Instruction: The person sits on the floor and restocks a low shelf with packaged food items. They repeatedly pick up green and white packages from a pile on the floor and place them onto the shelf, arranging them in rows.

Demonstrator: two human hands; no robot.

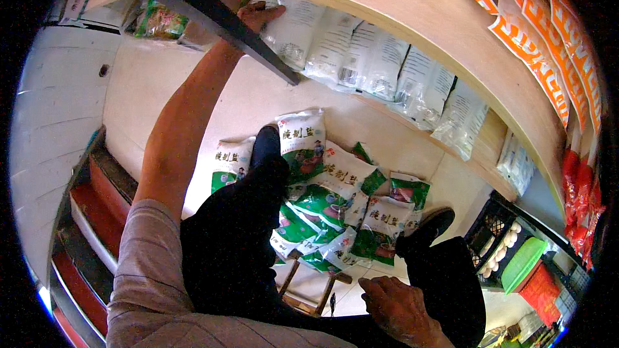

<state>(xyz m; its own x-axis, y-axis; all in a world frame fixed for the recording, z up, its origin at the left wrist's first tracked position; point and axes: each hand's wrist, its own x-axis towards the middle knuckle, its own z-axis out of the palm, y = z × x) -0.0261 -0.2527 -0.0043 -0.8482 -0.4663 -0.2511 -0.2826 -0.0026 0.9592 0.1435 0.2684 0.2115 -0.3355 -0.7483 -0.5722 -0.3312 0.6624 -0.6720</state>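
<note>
My left hand [261, 15] reaches under a wooden shelf, past a dark metal bar [213, 7]. It touches the leftmost clear-and-white plastic bag [292, 34] of an upright row; its grip is partly hidden. My right hand [399, 307] hangs low beside my right leg, fingers loosely bent, with nothing seen in it. Between my feet lies a heap of green-and-white printed salt bags [338, 174], some overlapping. One salt bag [301, 140] stands at the heap's far side, by my left shoe [266, 145]. Another [229, 162] lies left of that shoe.
The shelf edge [387, 5] curves overhead. Orange-and-white printed packages [537, 58] hang at the upper right. On the right are a black crate [488, 237] with eggs [505, 246] and a green basket [524, 263]. Red-and-black steps [99, 212] rise at left. Wooden legs [314, 295] show below me.
</note>
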